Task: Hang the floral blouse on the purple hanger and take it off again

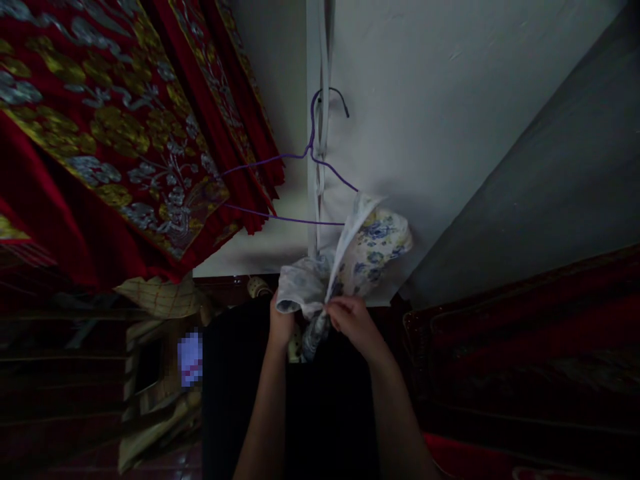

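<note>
A white garment with a blue and yellow floral print (pixel 377 243) hangs from the right arm of a purple wire hanger (pixel 285 219) and droops toward me. My left hand (pixel 283 321) is closed around a gathered part of the garment, its fingers mostly hidden by the cloth. With thumb and fingers pinched together, my right hand (pixel 350 319) grips the garment's pale edge near the middle. The hanger's left end goes in behind or against red embroidered cloth. Its dark hook tip points up and right, close to pale hanging straps (pixel 323 127).
Red cloth with gold and silver embroidery (pixel 115 127) hangs at upper left. Behind the hanger is a pale wall (pixel 425 80). A wooden chair or frame (pixel 130 400) stands at lower left, with a checked cloth (pixel 160 297) above it. Dark red upholstered furniture (pixel 525 347) is at right.
</note>
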